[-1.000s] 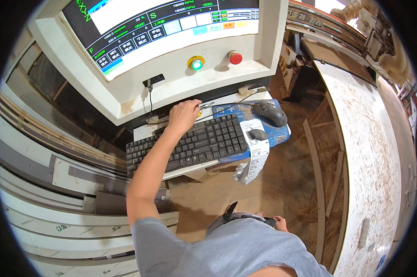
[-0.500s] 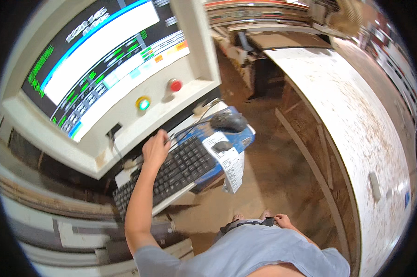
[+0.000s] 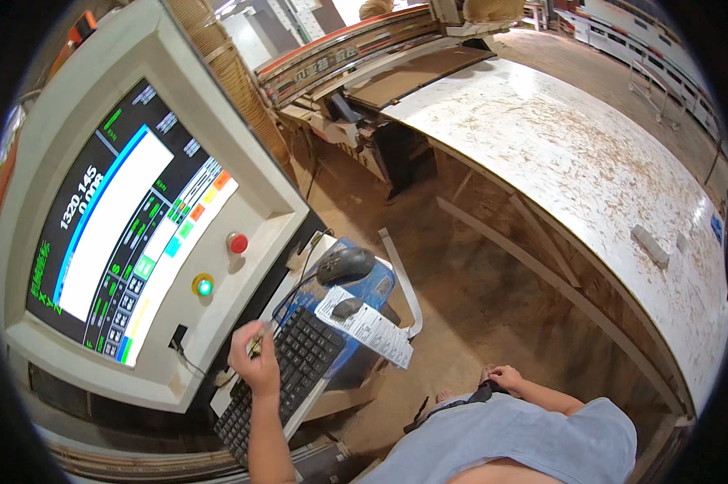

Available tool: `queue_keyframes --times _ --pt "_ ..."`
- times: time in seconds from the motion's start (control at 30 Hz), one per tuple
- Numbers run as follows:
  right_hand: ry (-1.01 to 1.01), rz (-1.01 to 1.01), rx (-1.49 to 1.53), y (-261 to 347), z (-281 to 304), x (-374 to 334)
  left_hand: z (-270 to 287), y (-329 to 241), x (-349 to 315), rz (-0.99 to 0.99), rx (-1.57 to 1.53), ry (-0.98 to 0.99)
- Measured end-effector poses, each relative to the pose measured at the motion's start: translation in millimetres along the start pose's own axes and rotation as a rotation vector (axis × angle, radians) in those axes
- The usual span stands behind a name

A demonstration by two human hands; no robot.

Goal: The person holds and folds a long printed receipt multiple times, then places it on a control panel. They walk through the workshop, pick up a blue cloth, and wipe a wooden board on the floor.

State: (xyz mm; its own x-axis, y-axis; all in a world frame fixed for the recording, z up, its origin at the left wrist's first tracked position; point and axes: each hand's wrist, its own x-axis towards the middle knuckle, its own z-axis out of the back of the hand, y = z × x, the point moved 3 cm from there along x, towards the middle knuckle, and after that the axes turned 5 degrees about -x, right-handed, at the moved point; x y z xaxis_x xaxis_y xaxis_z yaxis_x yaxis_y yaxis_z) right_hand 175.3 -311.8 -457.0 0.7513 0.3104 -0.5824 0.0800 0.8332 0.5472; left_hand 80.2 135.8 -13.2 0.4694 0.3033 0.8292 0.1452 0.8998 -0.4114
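My left hand point(image 3: 255, 357) hovers over the upper left part of a black keyboard point(image 3: 303, 355). Its fingers are bent, with thumb and fingertips drawn together. A small yellowish bit shows between them, too little to name. Down at my waist, my right hand point(image 3: 506, 377) is curled beside a black strap or cloth point(image 3: 485, 393); what its fingers hold, if anything, is hidden. Beyond the keyboard lie a black mouse point(image 3: 346, 265) on a blue pad point(image 3: 370, 288) and a printed paper slip point(image 3: 365, 324) with a small dark object on top.
A control cabinet with a lit screen point(image 3: 114, 250) stands at left, bearing a red knob point(image 3: 236, 243) and a green-lit button point(image 3: 203, 285). A white table point(image 3: 533, 121) strewn with wood shavings fills the right, with a pale block point(image 3: 650, 245) on it. Machinery point(image 3: 356, 60) stands behind.
The view has turned, so the cabinet sits lower and further left and more of the table shows. My left hand remains by the keyboard, its fingers now bent upward. My right hand stays at my waist.
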Motion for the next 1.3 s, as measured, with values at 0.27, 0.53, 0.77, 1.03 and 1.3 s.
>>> queue_keyframes --times 0.27,0.53,0.77,1.03,1.3 --pt "0.046 -0.074 0.019 -42.9 4.9 23.4 -129.6 -68.3 -59.3 0.839 -1.163 0.478" --pt "-0.075 -0.114 0.15 -98.8 82.9 62.3 -367.0 -49.1 -213.8 1.913 -1.492 0.424" --pt "-0.281 -0.115 0.315 -128.9 238.3 81.8 -517.3 -86.3 -171.5 1.73 -1.213 0.613" --pt "-0.459 0.002 0.525 -110.4 343.2 122.6 -672.2 -105.4 -98.7 1.473 -1.075 0.693" --pt "-0.962 0.054 0.238 -48.9 431.8 168.0 -882.9 -37.0 -7.7 0.814 -0.768 0.793"
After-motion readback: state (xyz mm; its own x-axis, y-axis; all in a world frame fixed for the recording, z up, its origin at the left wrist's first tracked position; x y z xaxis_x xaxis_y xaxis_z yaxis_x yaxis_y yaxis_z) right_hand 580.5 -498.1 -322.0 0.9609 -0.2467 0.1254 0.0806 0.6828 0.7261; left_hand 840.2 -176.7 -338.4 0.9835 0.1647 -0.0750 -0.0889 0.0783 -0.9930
